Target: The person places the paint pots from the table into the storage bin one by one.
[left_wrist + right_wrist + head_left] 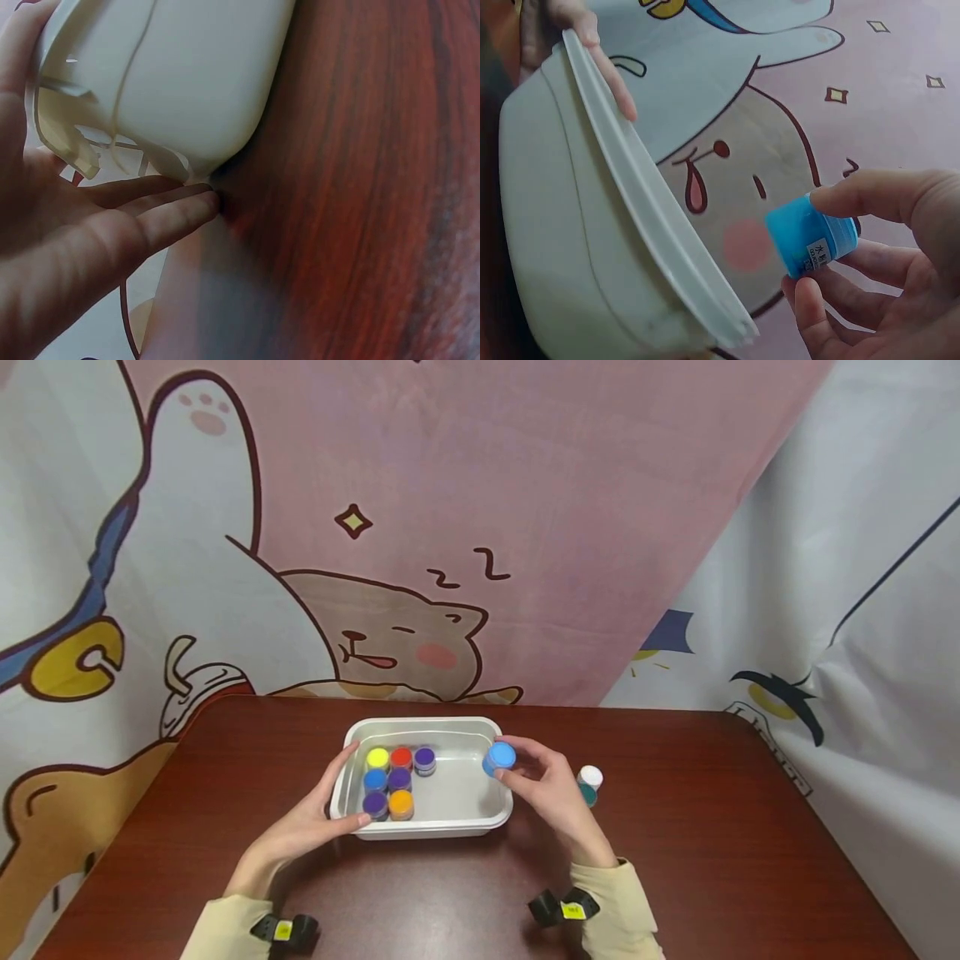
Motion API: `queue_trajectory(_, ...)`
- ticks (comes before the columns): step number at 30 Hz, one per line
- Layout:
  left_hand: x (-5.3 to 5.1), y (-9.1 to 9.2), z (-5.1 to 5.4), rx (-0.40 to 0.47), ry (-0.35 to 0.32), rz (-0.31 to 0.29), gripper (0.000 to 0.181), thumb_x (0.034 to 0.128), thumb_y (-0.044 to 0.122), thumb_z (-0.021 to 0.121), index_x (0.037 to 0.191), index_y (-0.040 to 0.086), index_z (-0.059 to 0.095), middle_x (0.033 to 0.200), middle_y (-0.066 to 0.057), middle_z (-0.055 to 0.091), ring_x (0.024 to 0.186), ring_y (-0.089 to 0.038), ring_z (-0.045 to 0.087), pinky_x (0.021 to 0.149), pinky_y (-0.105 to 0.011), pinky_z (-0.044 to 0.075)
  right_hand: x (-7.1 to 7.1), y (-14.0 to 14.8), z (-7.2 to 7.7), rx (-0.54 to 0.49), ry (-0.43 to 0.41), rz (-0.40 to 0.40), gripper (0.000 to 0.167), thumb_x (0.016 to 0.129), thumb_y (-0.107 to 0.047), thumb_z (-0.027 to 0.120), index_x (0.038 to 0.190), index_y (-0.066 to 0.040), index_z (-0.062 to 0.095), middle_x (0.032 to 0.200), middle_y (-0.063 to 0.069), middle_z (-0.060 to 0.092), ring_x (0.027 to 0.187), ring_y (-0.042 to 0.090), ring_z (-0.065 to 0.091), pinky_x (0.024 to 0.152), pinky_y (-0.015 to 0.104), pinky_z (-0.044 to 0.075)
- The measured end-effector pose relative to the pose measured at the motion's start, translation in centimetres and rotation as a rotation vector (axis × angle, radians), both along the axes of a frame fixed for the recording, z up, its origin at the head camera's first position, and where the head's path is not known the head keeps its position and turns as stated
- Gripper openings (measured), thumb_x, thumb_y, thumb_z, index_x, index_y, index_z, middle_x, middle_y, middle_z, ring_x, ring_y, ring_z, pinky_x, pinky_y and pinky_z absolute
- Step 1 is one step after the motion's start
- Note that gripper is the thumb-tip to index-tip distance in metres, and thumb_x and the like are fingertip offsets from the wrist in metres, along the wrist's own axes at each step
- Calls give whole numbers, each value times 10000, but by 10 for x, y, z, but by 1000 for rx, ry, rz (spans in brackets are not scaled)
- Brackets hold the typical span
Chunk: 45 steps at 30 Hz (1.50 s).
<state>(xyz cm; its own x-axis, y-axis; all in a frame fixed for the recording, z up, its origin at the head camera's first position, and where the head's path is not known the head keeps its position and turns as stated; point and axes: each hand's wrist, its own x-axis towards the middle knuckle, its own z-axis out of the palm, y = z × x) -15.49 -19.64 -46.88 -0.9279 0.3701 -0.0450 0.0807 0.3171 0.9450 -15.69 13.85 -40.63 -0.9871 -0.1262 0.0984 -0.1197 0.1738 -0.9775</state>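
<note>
A white plastic tray [459,828] stands on the table. Inside its left part are small paint jars: a yellow-lidded jar [378,759], a red one [402,757], an orange one [401,804], a blue one [375,780] and several purple ones, such as this purple jar [424,761]. My left hand [315,821] holds the tray's left front corner, thumb over the rim; in the left wrist view its fingers [176,220] lie against the outer wall. Above the tray's right end, my right hand [549,789] pinches a light blue paint jar [812,236] between thumb and fingers.
Right of my right hand, a white-lidded jar [591,777] and a dark green-lidded jar [587,794] are on the brown table [720,843]. A cloth with cartoon animals [525,485] hangs behind the table's far edge.
</note>
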Motion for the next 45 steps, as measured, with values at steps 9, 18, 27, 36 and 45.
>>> queue_trajectory(9, 0, 0, -1, 8, 6, -2, 993, 828, 232, 740, 1549, 281, 59, 1559, -215, 34, 1372, -490, 99, 976, -764, 173, -4, -35, 1, 29, -9, 77, 415, 808, -41, 741, 1212, -10, 650, 1018, 109, 658, 798, 224, 632, 713, 298, 509)
queue_trajectory(18, 0, 0, -2, 7, 6, -1, 997, 823, 239, 743, 1550, 277, 62, 1560, -217, 36, 1376, -490, 92, 976, -765, 177, -21, -64, -12, 87, 42, 210, 393, 808, -56, 725, 1183, 34, 646, 1088, 146, 656, 905, 262, 607, 754, 286, 526)
queue_trajectory(27, 0, 1, -2, 11, 0, -5, 992, 827, 249, 738, 1549, 282, 60, 1560, -210, 46, 1376, -485, 100, 975, -765, 184, -36, -79, -31, 125, 60, 237, 389, 793, -8, 713, 1164, 74, 630, 1077, 169, 660, 942, 286, 616, 815, 292, 528)
queue_trajectory(36, 1, -1, -1, -1, 5, 2, 999, 818, 246, 748, 1547, 302, 68, 1564, -194, 48, 1375, -472, 113, 987, -753, 187, -40, -86, -36, 190, -64, 115, 331, 759, 22, 739, 1077, 43, 647, 998, 147, 651, 857, 254, 624, 730, 290, 529)
queue_trajectory(45, 2, 0, 1, -13, 5, 5, 997, 821, 240, 747, 1549, 289, 67, 1568, -191, 47, 1382, -475, 98, 986, -759, 162, -39, -86, -33, 338, -54, 81, 310, 720, -23, 797, 971, -8, 616, 896, 91, 639, 755, 178, 610, 650, 266, 487)
